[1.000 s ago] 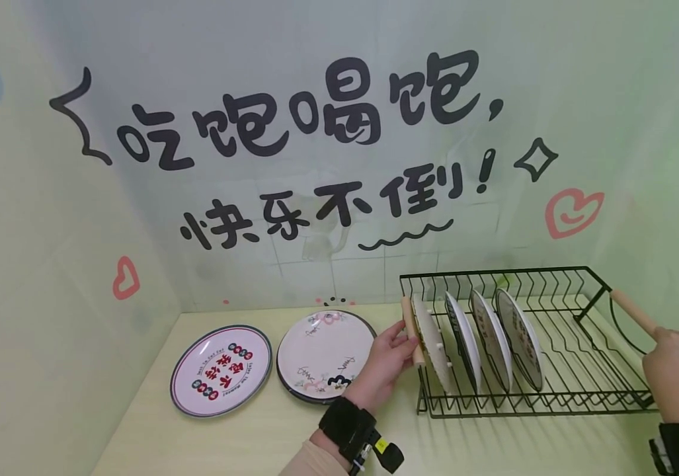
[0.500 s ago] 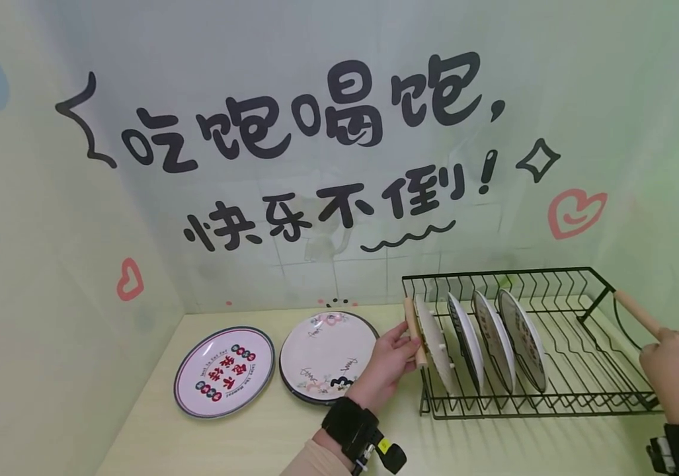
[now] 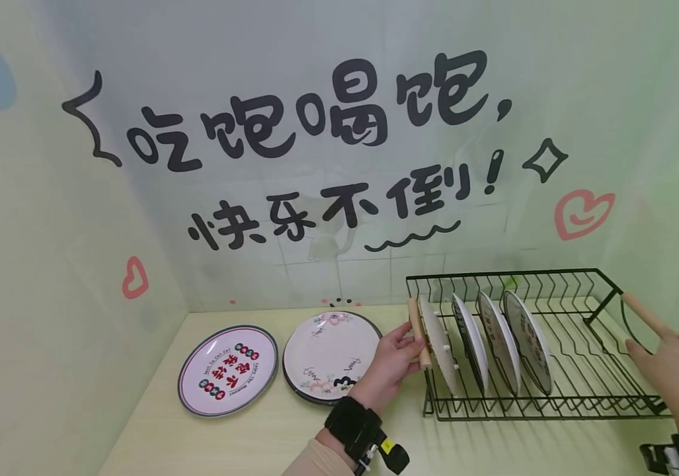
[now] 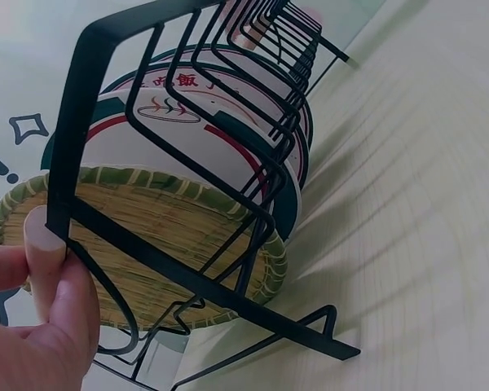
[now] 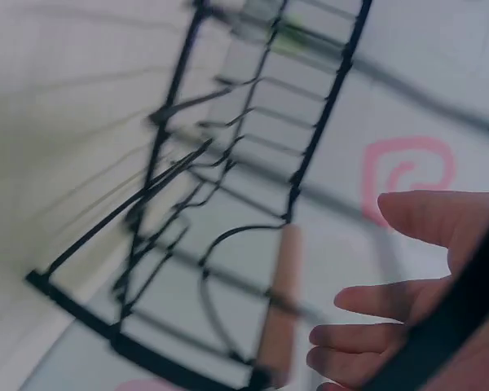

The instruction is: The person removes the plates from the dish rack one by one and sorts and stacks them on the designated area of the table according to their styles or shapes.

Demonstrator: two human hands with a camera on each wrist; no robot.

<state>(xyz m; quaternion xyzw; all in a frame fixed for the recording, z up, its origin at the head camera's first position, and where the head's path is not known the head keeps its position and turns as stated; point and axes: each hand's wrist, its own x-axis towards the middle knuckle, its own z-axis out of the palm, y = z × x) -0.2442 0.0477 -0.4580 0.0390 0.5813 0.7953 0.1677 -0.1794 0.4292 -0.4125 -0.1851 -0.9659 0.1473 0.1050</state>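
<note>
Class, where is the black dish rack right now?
In the head view, the black dish rack stands on the right side of the table, right of the floral plate, its left wooden handle held by the person's left hand.

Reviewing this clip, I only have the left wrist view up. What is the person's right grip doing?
Observer: The bare right grip has straight fingers beside the cylindrical light-wood handle on the right end of the black wire rack, not curled around it.
Reviewer: Does anything lie on the pale table outside the rack?
Observer: Yes, a round white plate with a blue rim and red lettering lies flat there.
Reviewer: Any other plate out there?
Observer: A round white plate with pink flowers and a dark rim lies between that one and the rack.
</note>
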